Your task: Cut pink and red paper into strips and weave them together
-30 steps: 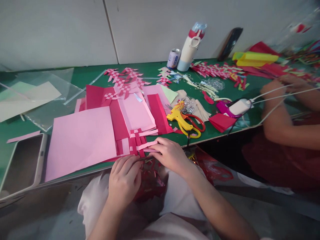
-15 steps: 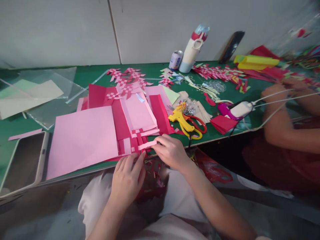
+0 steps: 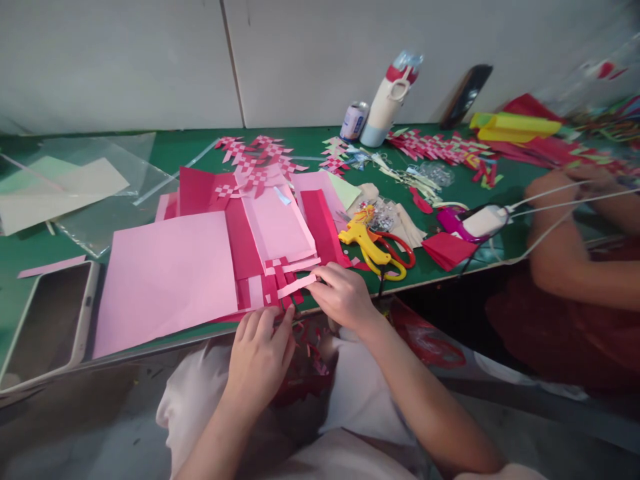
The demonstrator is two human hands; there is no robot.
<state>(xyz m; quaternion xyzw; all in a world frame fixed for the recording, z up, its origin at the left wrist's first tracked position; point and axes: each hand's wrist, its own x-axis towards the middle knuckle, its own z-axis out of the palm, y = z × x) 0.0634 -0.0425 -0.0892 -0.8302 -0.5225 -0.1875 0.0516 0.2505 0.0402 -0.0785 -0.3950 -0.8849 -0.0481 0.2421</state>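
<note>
A half-woven piece of pink and red paper strips (image 3: 280, 283) lies at the near edge of the green table (image 3: 175, 150). My right hand (image 3: 343, 293) pinches the end of a pale pink strip (image 3: 297, 284) that sticks out of the weave. My left hand (image 3: 260, 353) rests at the table's edge just below the weave, fingertips touching its lower strips. A large pink sheet (image 3: 167, 273) lies to the left of the weave, and red and pink sheets are stacked behind it.
A yellow glue gun (image 3: 365, 241) and red-handled scissors (image 3: 397, 247) lie right of the weave. A tablet (image 3: 47, 323) sits at the near left. Finished woven pieces (image 3: 255, 163), a can (image 3: 354, 120) and a bottle (image 3: 385, 100) stand farther back. Another person's arms (image 3: 565, 260) work at the right.
My right hand has lifted the pale pink strip's end up and away from the table edge. My left hand slid slightly right, its fingers now straighter against the weave.
</note>
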